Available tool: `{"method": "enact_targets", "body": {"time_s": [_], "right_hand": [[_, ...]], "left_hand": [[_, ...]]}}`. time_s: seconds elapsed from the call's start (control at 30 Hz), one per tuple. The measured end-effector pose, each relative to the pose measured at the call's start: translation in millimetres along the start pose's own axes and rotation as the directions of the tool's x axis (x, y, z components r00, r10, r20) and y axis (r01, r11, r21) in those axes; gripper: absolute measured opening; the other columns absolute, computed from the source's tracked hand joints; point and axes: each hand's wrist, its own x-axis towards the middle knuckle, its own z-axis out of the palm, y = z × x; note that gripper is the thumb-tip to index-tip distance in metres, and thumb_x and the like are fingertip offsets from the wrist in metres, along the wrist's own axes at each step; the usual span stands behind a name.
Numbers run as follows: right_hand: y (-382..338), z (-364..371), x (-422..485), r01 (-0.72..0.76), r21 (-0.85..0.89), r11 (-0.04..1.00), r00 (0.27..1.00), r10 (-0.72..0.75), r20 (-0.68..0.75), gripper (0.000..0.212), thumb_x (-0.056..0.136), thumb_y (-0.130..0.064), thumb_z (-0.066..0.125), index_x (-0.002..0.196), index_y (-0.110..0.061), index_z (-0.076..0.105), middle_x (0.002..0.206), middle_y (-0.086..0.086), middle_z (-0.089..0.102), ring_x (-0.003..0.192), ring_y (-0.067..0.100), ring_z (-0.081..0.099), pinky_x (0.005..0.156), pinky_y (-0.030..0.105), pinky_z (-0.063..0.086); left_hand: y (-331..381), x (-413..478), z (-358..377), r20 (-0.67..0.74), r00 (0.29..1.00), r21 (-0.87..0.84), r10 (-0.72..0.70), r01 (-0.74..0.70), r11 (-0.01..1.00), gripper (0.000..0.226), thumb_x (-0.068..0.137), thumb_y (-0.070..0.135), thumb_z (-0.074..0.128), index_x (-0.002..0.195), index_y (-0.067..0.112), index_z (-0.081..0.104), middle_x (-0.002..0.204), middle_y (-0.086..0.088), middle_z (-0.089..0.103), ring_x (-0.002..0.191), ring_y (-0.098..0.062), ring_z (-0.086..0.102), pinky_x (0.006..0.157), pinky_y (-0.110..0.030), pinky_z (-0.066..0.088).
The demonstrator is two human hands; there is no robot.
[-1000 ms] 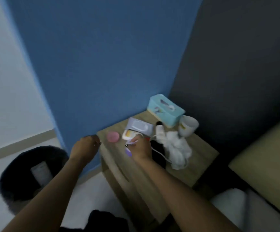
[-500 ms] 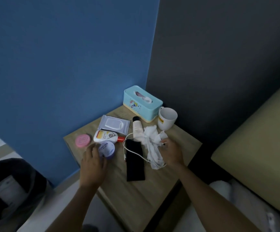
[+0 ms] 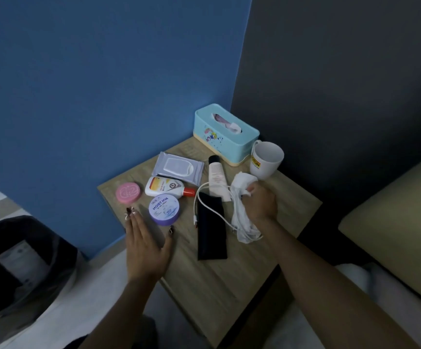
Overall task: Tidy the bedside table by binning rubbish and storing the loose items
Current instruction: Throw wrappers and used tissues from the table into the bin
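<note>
The task was at its start. The right hand (image 3: 261, 200) was clamped on the crumpled white tissue (image 3: 242, 210) beside the mug (image 3: 266, 159); the left hand (image 3: 146, 245) lay flat, fingers spread, empty. Jars, bottle, wipes, cable and pouch were unsorted on the desk (image 3: 229, 285), the bin (image 3: 15, 260) well left of the mug.

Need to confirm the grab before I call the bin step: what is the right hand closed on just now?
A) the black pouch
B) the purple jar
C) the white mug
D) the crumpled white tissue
D: the right hand is closed around the crumpled white tissue, beside the white charging cable; the white mug, purple jar and black pouch lie untouched on the bedside table.
</note>
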Motion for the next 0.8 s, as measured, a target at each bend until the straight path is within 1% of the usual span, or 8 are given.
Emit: {"method": "enact_targets", "body": {"time_s": [0.1,0.2,0.3,0.37,0.43,0.6,0.7,0.8], "right_hand": [[-2.6,-6.7,4.2,0.005,0.058,0.998,1.0,-0.006,0.006,0.019,0.088,-0.015,0.06,0.105,-0.01,0.068,0.111,0.01,0.069,0.106,0.027,0.062,0.081,0.028,0.045],[-10.2,-18.0,7.1,0.028,0.13,0.991,0.999,-0.024,-0.028,0.015,0.087,-0.012,0.061,0.1,-0.009,0.07,0.107,0.008,0.071,0.103,0.026,0.064,0.075,0.023,0.041],[-20.8,-33.2,13.2,0.042,0.203,0.978,0.998,-0.034,-0.044,0.015,0.085,-0.012,0.063,0.097,-0.01,0.07,0.106,0.005,0.072,0.102,0.023,0.064,0.075,0.02,0.04],[-29.8,-45.1,17.2,0.03,0.278,0.96,0.999,-0.019,-0.044,0.015,0.083,-0.011,0.064,0.097,-0.009,0.071,0.105,0.005,0.072,0.098,0.019,0.064,0.075,0.02,0.039],[-39.7,-56.7,20.3,0.02,0.352,0.936,0.999,-0.003,-0.049,0.015,0.083,-0.012,0.064,0.096,-0.009,0.071,0.102,0.004,0.071,0.091,0.015,0.061,0.076,0.021,0.04],[-63.6,-80.6,29.5,-0.011,0.49,0.872,0.998,0.041,-0.05,0.015,0.082,-0.013,0.068,0.097,-0.01,0.066,0.096,-0.001,0.063,0.09,0.014,0.059,0.078,0.025,0.046],[-74.8,-89.7,33.9,0.002,0.492,0.87,0.993,0.056,-0.104,0.014,0.079,-0.017,0.07,0.091,-0.012,0.065,0.097,0.002,0.067,0.09,0.018,0.063,0.082,0.033,0.053],[-86.2,-97.3,34.1,0.06,0.476,0.878,0.987,0.018,-0.157,0.011,0.079,-0.017,0.07,0.087,-0.014,0.063,0.097,0.005,0.068,0.089,0.019,0.062,0.08,0.032,0.051]], "left_hand": [[-0.9,-0.2,1.0,0.004,1.0,0.015,-0.009,0.009,1.0,0.099,0.083,0.071,0.031,0.151,0.012,-0.013,0.161,-0.006,-0.013,0.146,-0.018,-0.015,0.118,-0.038,0.004],[-1.4,0.6,1.7,0.015,1.0,0.039,-0.02,0.02,0.999,0.099,0.084,0.071,0.029,0.15,0.011,-0.012,0.161,-0.007,-0.012,0.147,-0.02,-0.014,0.119,-0.038,0.004],[-0.3,0.6,1.8,0.017,1.0,0.054,-0.018,0.017,0.998,0.097,0.086,0.07,0.028,0.15,0.01,-0.012,0.16,-0.008,-0.012,0.147,-0.021,-0.015,0.119,-0.039,0.003],[-0.3,0.4,1.1,0.009,1.0,0.064,-0.011,0.011,0.998,0.096,0.087,0.069,0.028,0.15,0.008,-0.011,0.16,-0.01,-0.011,0.147,-0.022,-0.014,0.119,-0.039,0.003],[0.0,0.2,0.4,0.009,1.0,0.072,-0.009,0.008,0.997,0.095,0.088,0.068,0.029,0.15,0.007,-0.011,0.16,-0.01,-0.01,0.147,-0.023,-0.013,0.119,-0.038,0.003],[2.4,-0.6,-1.2,0.015,1.0,0.072,-0.006,0.005,0.997,0.094,0.09,0.065,0.032,0.15,0.006,-0.01,0.16,-0.012,-0.009,0.147,-0.024,-0.013,0.12,-0.039,0.004],[1.1,-1.1,-2.0,0.023,1.0,0.071,-0.006,0.005,0.997,0.095,0.089,0.068,0.028,0.15,0.007,-0.01,0.16,-0.011,-0.01,0.147,-0.024,-0.013,0.12,-0.04,0.005],[1.0,-1.6,-2.5,0.039,0.999,0.059,-0.016,0.013,0.998,0.094,0.088,0.068,0.029,0.15,0.008,-0.011,0.16,-0.011,-0.011,0.147,-0.024,-0.014,0.12,-0.041,0.005]]}}
